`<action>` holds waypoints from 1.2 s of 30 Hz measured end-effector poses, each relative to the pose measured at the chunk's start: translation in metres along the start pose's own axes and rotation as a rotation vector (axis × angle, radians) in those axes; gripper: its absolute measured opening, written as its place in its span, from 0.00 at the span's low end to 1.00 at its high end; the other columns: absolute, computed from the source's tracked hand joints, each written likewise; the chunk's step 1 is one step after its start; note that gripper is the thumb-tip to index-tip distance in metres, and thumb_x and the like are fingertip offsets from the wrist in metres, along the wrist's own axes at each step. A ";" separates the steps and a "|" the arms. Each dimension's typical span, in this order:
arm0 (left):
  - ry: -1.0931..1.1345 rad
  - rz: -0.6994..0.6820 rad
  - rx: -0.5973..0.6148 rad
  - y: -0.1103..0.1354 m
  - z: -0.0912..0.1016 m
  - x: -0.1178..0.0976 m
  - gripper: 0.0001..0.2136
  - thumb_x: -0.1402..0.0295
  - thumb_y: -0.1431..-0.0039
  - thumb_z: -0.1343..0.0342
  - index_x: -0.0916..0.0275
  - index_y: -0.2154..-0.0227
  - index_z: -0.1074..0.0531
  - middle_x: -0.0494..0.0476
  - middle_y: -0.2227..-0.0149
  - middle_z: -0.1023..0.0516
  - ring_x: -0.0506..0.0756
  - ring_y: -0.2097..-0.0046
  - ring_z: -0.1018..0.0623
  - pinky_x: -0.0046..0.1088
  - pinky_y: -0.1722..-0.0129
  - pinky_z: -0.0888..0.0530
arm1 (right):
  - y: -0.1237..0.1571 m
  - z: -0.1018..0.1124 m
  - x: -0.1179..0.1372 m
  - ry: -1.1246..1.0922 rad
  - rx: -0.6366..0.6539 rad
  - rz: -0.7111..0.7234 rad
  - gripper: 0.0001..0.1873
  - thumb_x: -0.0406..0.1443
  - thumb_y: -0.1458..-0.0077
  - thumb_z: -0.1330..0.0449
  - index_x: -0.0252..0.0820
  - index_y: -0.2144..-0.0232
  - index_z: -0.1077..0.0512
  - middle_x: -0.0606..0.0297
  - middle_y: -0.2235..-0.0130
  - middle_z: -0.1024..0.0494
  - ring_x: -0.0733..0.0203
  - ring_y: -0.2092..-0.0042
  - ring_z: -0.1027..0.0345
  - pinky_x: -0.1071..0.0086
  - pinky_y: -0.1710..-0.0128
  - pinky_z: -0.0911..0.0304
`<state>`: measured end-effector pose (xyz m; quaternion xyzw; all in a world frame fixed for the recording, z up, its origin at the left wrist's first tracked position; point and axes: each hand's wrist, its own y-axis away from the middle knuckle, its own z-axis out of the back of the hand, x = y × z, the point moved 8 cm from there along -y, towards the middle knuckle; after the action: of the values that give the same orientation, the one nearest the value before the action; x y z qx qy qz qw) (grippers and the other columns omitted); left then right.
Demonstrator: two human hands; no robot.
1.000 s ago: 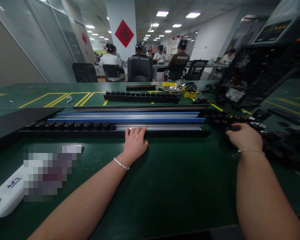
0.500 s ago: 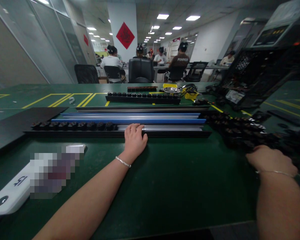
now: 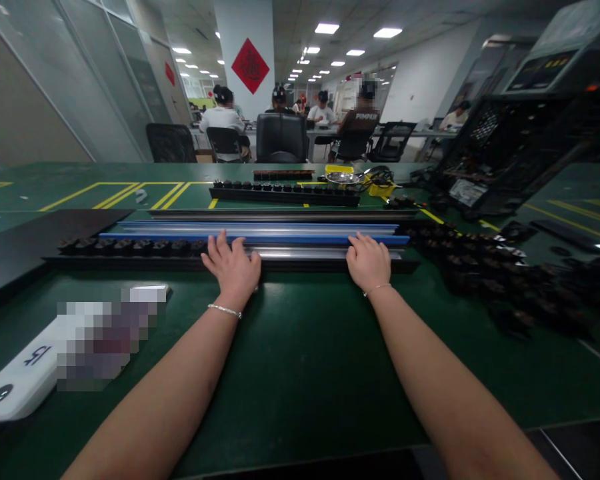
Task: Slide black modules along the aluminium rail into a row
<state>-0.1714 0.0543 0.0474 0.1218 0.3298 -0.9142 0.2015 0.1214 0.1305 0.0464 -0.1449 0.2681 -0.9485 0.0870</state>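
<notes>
Apparently, parts are being lined along the near rail: left hand spread at their right end, right hand curled farther right, grip unclear; next move likely calls for square seating.

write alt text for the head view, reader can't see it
A person's left hand and right hand are over a long black tray on a green table, the left by a row of small black parts. Blue-edged strips lie behind; a dark pile of parts sits at right.
</notes>
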 end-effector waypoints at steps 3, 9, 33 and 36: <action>0.018 0.089 0.027 -0.005 -0.006 0.013 0.16 0.63 0.47 0.50 0.61 0.56 0.30 0.66 0.37 0.43 0.69 0.35 0.47 0.58 0.40 0.48 | 0.004 -0.005 0.000 -0.009 0.016 -0.020 0.21 0.36 0.43 0.55 0.43 0.54 0.25 0.57 0.44 0.30 0.51 0.45 0.37 0.50 0.43 0.48; 0.046 0.069 0.018 -0.006 -0.004 0.008 0.14 0.65 0.47 0.50 0.60 0.58 0.27 0.64 0.40 0.38 0.68 0.38 0.43 0.56 0.40 0.48 | 0.005 -0.001 -0.004 -0.021 0.031 -0.022 0.21 0.36 0.44 0.53 0.43 0.54 0.25 0.60 0.44 0.30 0.52 0.46 0.37 0.55 0.46 0.44; 0.008 0.012 0.055 -0.003 -0.007 0.001 0.13 0.65 0.45 0.51 0.56 0.61 0.24 0.58 0.38 0.39 0.68 0.40 0.40 0.60 0.41 0.46 | 0.003 0.001 -0.005 -0.046 0.026 -0.046 0.21 0.35 0.48 0.52 0.44 0.56 0.25 0.60 0.44 0.30 0.49 0.47 0.36 0.54 0.47 0.43; 0.014 0.019 0.066 -0.003 -0.007 0.001 0.12 0.65 0.45 0.52 0.55 0.62 0.24 0.56 0.39 0.38 0.67 0.41 0.38 0.60 0.40 0.47 | 0.002 -0.001 -0.006 -0.052 0.015 -0.053 0.21 0.34 0.49 0.51 0.44 0.56 0.25 0.60 0.44 0.30 0.49 0.47 0.37 0.53 0.46 0.44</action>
<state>-0.1726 0.0610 0.0434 0.1381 0.2998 -0.9217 0.2036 0.1272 0.1310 0.0431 -0.1757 0.2545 -0.9484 0.0696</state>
